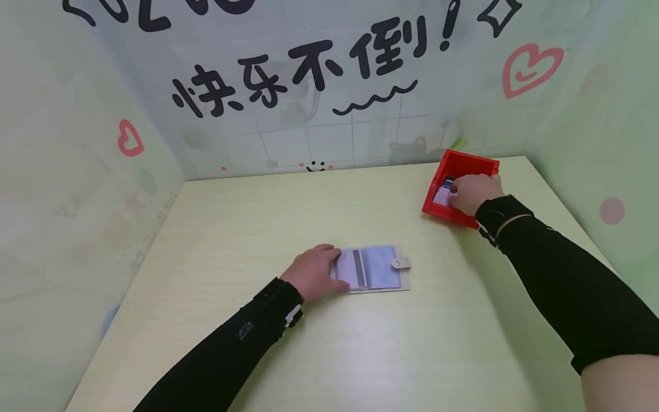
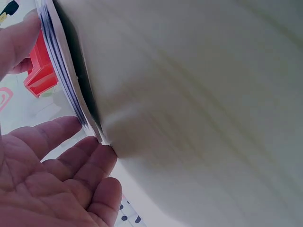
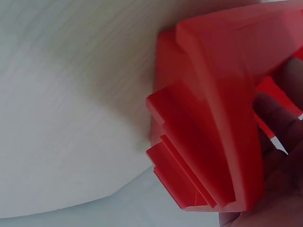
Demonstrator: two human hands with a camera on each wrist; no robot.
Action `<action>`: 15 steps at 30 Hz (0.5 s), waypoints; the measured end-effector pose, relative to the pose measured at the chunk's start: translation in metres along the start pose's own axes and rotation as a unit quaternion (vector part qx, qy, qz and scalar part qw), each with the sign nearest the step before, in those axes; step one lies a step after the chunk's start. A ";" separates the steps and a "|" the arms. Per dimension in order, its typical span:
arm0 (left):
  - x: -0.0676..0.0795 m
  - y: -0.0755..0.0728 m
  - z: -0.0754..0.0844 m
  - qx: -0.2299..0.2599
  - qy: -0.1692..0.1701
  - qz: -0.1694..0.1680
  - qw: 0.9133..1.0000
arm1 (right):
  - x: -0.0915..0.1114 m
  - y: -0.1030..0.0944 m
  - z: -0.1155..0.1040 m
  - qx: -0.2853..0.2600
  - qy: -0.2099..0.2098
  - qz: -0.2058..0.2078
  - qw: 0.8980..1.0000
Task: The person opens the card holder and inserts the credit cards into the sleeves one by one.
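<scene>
An unfolded card holder [image 1: 383, 268] with clear lilac sleeves and a snap tab [image 1: 399, 263] lies on the table. My left hand [image 1: 313, 273] holds it at the left end, thumb on the near edge and fingers at the far edge. In the left wrist view, fingertips [image 2: 106, 153] touch the side of its stacked pages [image 2: 64, 71]. My right hand [image 1: 476, 193] reaches into a red plastic bin [image 1: 433, 182], its fingers beside pale printed cards [image 1: 443, 195]. The bin's wall hides part of that hand in the right wrist view, so its grip on a card is unclear.
The light wooden table [image 1: 247, 229] meets a printed backdrop [image 1: 329, 137] at the back. Patterned side panels stand at left [image 1: 67, 200] and right [image 1: 607, 143]. The bin sits tilted near the table's far right corner.
</scene>
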State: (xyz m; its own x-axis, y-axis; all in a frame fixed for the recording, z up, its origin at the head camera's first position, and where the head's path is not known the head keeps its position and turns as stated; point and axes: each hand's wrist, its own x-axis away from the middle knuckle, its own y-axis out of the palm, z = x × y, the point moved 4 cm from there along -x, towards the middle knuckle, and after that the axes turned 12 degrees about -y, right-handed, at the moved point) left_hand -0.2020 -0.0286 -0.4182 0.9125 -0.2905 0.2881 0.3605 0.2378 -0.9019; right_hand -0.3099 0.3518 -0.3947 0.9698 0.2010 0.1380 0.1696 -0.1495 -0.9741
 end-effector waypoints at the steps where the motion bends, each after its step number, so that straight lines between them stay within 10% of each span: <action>1: 0.000 0.000 0.000 -0.001 0.000 -0.001 1.000 | -0.002 0.001 0.001 0.002 0.001 -0.002 1.000; 15: -0.001 -0.002 0.001 -0.021 0.001 0.002 1.000 | -0.016 0.008 0.006 0.071 -0.008 -0.014 0.997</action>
State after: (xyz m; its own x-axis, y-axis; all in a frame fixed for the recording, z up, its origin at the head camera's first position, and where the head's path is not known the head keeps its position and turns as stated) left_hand -0.2032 -0.0276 -0.4163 0.9131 -0.2921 0.2846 0.3491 0.1990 -0.9157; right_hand -0.3254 0.3537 -0.4054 0.9619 0.2187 0.1644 0.1695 -0.0050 -0.9855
